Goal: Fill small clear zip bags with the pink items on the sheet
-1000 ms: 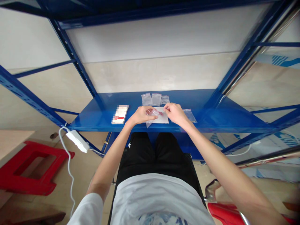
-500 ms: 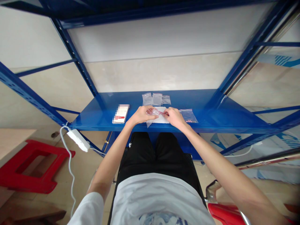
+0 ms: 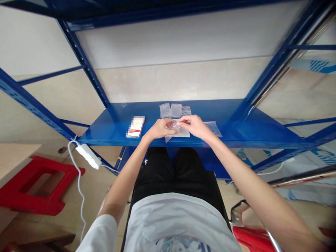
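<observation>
My left hand (image 3: pixel 160 128) is curled round a small clear plastic zip bag (image 3: pixel 168 139), whose lower corner sticks out below the fingers. My right hand (image 3: pixel 196 126) meets it from the right, thumb and fingertips pinched together at the bag's upper part. What sits between those fingertips is too small to make out. Under both hands lies a white sheet (image 3: pixel 185 132), partly covered by them. Close to my right wrist, another clear zip bag (image 3: pixel 214 128) lies flat, partly hidden by the wrist.
Three clear zip bags (image 3: pixel 176 110) lie side by side behind my hands on the blue shelf (image 3: pixel 236 126). A phone (image 3: pixel 135 127) rests at the left. Blue uprights frame both sides. A white power strip (image 3: pixel 88 156) hangs off the left front corner, above a red stool (image 3: pixel 34 185).
My right hand has moved left and slightly up, from the pink beads over the white sheet to the bag in my left hand. Those beads no longer show on the sheet.
</observation>
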Demonstrator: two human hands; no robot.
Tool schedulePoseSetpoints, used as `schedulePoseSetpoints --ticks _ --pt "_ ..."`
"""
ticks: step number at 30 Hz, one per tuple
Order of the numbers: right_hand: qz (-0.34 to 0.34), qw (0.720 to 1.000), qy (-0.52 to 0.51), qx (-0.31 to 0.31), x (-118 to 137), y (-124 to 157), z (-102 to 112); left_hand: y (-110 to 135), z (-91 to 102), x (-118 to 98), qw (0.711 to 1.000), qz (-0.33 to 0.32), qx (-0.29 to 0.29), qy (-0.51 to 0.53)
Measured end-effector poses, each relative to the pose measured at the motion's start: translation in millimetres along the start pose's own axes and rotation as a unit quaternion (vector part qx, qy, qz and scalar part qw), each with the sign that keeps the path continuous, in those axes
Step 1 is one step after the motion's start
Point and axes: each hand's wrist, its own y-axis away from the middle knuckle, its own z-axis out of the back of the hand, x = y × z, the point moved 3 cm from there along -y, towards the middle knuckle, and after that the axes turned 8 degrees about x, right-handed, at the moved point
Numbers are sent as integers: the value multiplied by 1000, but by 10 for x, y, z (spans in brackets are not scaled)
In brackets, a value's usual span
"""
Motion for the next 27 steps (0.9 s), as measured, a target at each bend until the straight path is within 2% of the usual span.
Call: schedulePoseSetpoints --ticks 4,8,10,16,27 --pt "0 1000 3 12 -18 -25 -8 11 3 -15 1000 -4 -2 5" --pt "-48 993 80 -71 -198 -37 26 9 8 16 1000 -2 -14 7" --pt "-80 983 142 -90 -300 -26 9 6 13 37 1000 3 -19 9" --pt "-108 961 253 -41 -414 34 -129 11 35 63 1000 10 -23 10" --pt "-109 951 287 -36 -505 30 -201 26 56 55 999 20 -21 18"
